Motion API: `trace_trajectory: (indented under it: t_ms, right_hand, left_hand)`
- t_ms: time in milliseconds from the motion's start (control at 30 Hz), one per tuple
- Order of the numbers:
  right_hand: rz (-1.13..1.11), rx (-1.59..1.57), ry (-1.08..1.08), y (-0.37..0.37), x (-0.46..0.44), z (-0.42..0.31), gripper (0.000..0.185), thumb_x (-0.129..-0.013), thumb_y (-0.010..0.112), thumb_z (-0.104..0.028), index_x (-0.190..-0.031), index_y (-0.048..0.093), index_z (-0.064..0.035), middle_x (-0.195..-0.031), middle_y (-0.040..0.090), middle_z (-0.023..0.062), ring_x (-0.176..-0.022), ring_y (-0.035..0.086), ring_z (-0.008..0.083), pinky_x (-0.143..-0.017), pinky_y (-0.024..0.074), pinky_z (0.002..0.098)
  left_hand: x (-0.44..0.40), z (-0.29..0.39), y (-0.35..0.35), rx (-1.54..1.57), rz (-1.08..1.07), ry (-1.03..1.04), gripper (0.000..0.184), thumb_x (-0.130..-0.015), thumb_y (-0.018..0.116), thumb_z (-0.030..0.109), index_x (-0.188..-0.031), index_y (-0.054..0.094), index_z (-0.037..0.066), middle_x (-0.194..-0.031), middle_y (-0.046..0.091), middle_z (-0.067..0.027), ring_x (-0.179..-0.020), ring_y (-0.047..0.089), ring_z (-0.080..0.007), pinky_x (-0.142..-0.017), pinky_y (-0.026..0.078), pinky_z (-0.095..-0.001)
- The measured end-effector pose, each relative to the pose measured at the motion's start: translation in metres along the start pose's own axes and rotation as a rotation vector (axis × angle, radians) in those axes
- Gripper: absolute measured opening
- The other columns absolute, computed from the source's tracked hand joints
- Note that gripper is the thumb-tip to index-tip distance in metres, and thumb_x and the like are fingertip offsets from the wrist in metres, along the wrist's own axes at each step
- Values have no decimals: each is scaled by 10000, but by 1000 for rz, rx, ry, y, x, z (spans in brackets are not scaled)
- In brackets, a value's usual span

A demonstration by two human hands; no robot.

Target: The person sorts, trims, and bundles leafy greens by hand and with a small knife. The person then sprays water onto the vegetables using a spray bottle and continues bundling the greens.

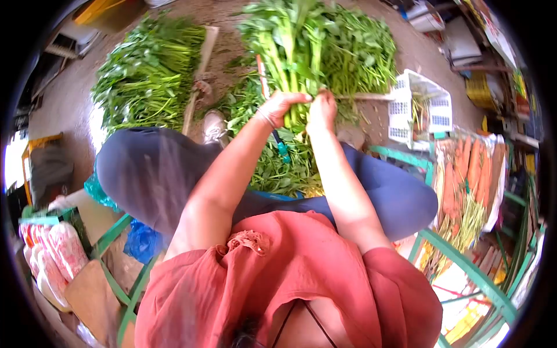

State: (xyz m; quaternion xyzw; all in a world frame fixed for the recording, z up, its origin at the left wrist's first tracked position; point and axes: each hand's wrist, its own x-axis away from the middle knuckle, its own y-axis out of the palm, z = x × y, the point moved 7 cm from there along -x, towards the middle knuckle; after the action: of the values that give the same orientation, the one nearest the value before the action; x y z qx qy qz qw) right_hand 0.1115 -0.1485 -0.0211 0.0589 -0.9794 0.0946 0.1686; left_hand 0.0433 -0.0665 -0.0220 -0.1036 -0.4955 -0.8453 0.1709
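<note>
A bunch of leafy greens [285, 43] with thick pale-green stems stands out in front of me, leaves pointing away. My left hand [281, 109] is closed around the lower stems, and a bracelet circles that wrist. Right beside it, my right hand [322, 113] is closed at the same stems; whether its fingers also pinch something small is hidden. Behind my left wrist lies a long thin tool, its orange-and-white part [262, 75] above and a dark handle with a teal end [283, 152] below. Loose greens [284, 174] lie beneath my hands, between my knees.
A large pile of greens [148, 78] lies left, beside a wooden board [200, 81]. More greens [362, 55] are heaped right of the bunch. A white plastic basket [400, 110] stands at right, near carrots [464, 168]. Green metal frames [464, 267] flank me.
</note>
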Motion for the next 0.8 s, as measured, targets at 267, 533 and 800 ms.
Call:
trace_trajectory:
  t_ms: [267, 533, 800]
  right_hand:
    - [-671, -250, 73, 13, -16, -25, 737, -733, 597, -533, -1264, 372, -73, -1271, 418, 64, -1155, 386, 195, -983, 272, 381]
    - [-506, -327, 49, 13, -38, -8, 479, -730, 669, -189, -1135, 486, -10, -1064, 561, 62, -924, 550, 187, -814, 453, 335]
    - [-491, -307, -13, 15, -18, -20, 446, -707, 654, -94, -1102, 489, 36, -1027, 559, 84, -853, 567, 157, -711, 489, 270]
  left_hand:
    - [8, 11, 3, -784, 47, 255, 443, -603, 678, 88, -1026, 551, 44, -895, 597, -64, -776, 562, -165, -698, 479, -290]
    - [-2, -14, -3, -1439, 83, 203, 779, -614, 652, 165, -1193, 213, -115, -820, 578, -263, -792, 581, -374, -707, 475, -383]
    - [29, 18, 29, -628, -30, -54, 812, -533, 802, 189, -1169, 356, -46, -980, 559, -133, -868, 553, -200, -770, 467, -321]
